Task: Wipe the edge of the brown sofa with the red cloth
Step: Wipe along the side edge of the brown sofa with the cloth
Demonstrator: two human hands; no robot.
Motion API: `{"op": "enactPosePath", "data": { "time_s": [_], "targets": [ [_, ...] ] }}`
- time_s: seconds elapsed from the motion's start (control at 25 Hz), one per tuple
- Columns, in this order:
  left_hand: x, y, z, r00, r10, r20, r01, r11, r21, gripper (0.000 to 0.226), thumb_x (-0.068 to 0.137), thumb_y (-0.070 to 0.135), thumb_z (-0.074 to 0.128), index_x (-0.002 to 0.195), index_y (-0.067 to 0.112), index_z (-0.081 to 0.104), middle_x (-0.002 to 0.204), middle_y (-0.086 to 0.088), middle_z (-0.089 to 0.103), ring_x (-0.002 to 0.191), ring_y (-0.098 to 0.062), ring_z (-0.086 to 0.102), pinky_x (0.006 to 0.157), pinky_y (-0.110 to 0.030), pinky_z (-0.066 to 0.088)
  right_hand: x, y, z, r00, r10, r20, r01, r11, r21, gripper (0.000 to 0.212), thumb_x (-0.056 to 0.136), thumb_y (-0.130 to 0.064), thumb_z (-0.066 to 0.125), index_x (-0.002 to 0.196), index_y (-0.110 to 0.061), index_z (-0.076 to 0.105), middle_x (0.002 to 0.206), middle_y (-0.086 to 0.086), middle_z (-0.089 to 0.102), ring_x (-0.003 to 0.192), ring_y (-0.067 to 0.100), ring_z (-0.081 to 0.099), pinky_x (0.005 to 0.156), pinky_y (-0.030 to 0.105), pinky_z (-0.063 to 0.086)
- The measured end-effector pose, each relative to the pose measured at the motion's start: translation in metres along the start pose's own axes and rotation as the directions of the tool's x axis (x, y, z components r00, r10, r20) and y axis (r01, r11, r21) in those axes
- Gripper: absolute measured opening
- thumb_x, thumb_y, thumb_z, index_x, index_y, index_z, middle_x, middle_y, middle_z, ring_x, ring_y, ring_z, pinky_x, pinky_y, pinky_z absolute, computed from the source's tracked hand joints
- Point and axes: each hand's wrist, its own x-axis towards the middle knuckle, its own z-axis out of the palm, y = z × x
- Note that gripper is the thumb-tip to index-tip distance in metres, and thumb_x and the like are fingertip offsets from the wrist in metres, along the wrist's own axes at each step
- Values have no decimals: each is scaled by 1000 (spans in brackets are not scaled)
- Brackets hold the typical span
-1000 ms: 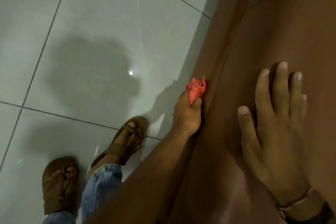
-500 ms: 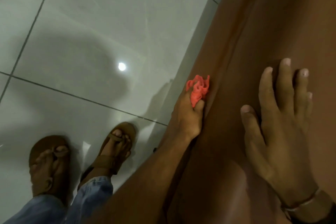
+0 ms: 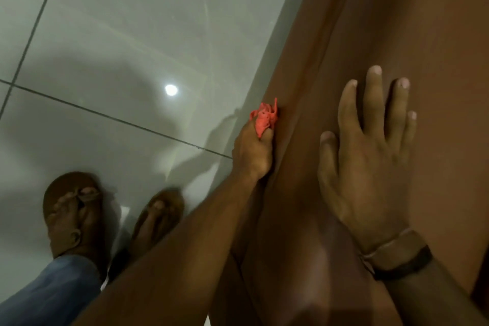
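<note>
The brown sofa [image 3: 436,42] fills the right side of the head view, its smooth edge running from upper right down to the bottom middle. My left hand [image 3: 252,152] is closed around a bunched red cloth [image 3: 264,118] and presses it against the sofa's outer edge, next to the floor side. The cloth sticks out above my fingers. My right hand [image 3: 367,151] lies flat on the sofa's top surface with fingers spread, holding nothing. It wears a band at the wrist.
Glossy grey floor tiles [image 3: 119,47] with dark grout lines lie to the left of the sofa, reflecting a ceiling light [image 3: 171,90]. My two feet in brown sandals [image 3: 74,212] and blue jeans stand on the floor at the lower left.
The view has shifted as I step along the sofa; my feet have moved. My left hand with the cloth stays pressed on the edge, and my right hand stays flat on top.
</note>
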Motion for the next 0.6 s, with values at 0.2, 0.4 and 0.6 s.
{"op": "enactPosePath", "data": {
  "time_s": [0.2,0.4,0.6],
  "targets": [
    [-69,-49,-17,994,108,14,-106,992,-66,65,98,25,46,161,36,47,172,15,42,162,-3,33,132,-25,25,-18,-18,20,998,-59,23,58,997,47,74,101,-30,43,169,-12,19,181,8,-1,166,39,-5,131,64,11],
    [-32,-54,-23,990,-106,-93,104,994,-30,52,106,21,51,157,31,56,164,3,56,152,-21,53,125,-38,42,-18,-22,17,997,-72,13,70,994,79,73,101,-32,40,168,-12,21,181,7,1,166,38,-5,132,62,9],
    [-75,-58,-12,997,71,3,-71,994,-82,64,96,29,46,159,40,50,169,16,48,158,-4,40,129,-23,30,-21,-15,16,997,-73,-12,74,995,70,72,102,-33,40,168,-12,21,181,9,2,166,39,-3,131,63,10]
  ]
}}
